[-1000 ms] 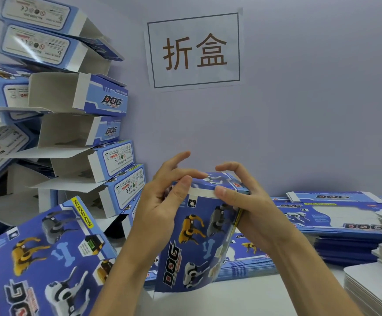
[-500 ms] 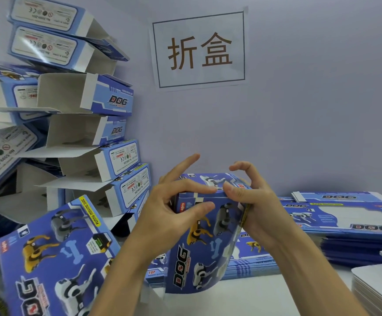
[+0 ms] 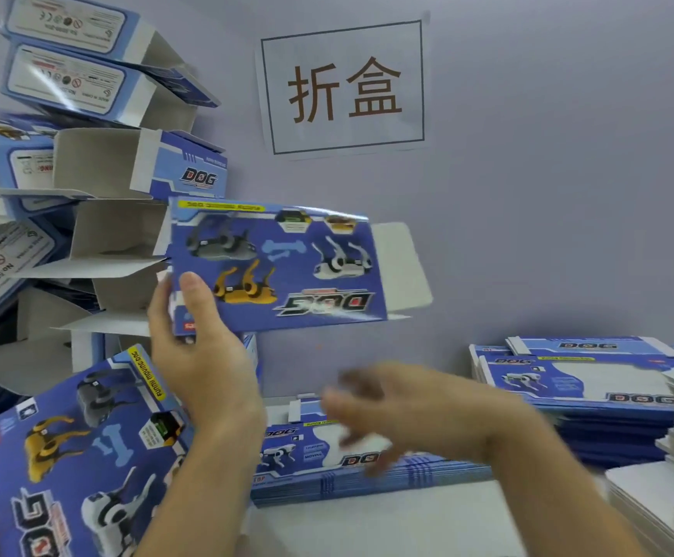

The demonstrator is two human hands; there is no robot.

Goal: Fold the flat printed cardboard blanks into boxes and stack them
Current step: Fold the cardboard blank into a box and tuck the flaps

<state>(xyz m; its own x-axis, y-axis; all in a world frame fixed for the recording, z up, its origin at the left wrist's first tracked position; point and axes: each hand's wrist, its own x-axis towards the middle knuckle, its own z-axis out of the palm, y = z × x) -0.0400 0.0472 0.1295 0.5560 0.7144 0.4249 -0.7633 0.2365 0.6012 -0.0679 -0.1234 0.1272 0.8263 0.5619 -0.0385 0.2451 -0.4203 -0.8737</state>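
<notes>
In the head view the left hand is gripping the folded blue printed cardboard box by its near end, holding it level toward the leaning stack of finished boxes, seemingly to add it, while the blurred right hand, fingers loosely spread and holding nothing, is hovering over the pile of flat blue blanks, probably for the next one.

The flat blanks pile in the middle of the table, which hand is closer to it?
Right. The right hand hovers, blurred, just over the middle pile of flat blanks. The left hand is up and to the left, holding the folded box.
</notes>
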